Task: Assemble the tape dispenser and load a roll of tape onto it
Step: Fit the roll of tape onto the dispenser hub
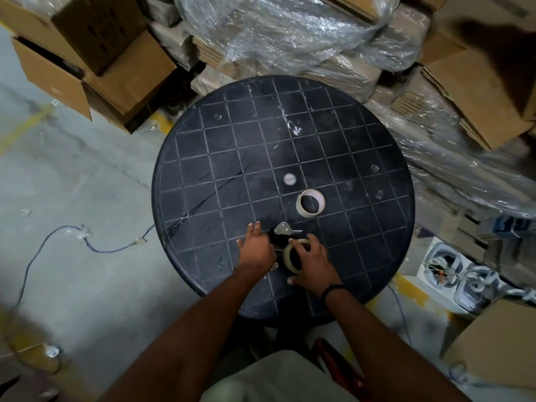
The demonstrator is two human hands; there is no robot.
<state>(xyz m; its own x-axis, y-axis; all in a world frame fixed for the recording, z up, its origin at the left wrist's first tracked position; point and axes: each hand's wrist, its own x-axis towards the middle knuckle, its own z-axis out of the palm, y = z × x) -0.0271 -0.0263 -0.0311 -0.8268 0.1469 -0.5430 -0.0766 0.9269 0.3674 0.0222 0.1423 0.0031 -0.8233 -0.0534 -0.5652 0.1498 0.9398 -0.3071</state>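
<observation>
Cardboard boxes (95, 53) and bundles wrapped in clear plastic film (290, 33) crowd the far side of a concrete floor (72, 184), and a round black table (203, 158) with a pale grid pattern stands in front of the person. Near the table's centre sits a small white cap (289, 179). Just nearer than it, a spare roll of tape (310, 203) lies flat by itself, apart from both hands.

At the near edge of the table the two hands work close together. The right hand (311, 264) is curled over a second tape roll (291, 258), fingers over its top rim and thumb along its near side, clamped on it. The left hand (256, 248) rests just beside it, fingers bent down onto the dark body of the tape dispenser (280, 237); whether it actually grips that part cannot be told. A grey metal piece of the dispenser sticks out beyond the fingertips. A dark band (333, 288) circles the right wrist.

A blue cable (95, 249) trails across the floor to the left of the table
</observation>
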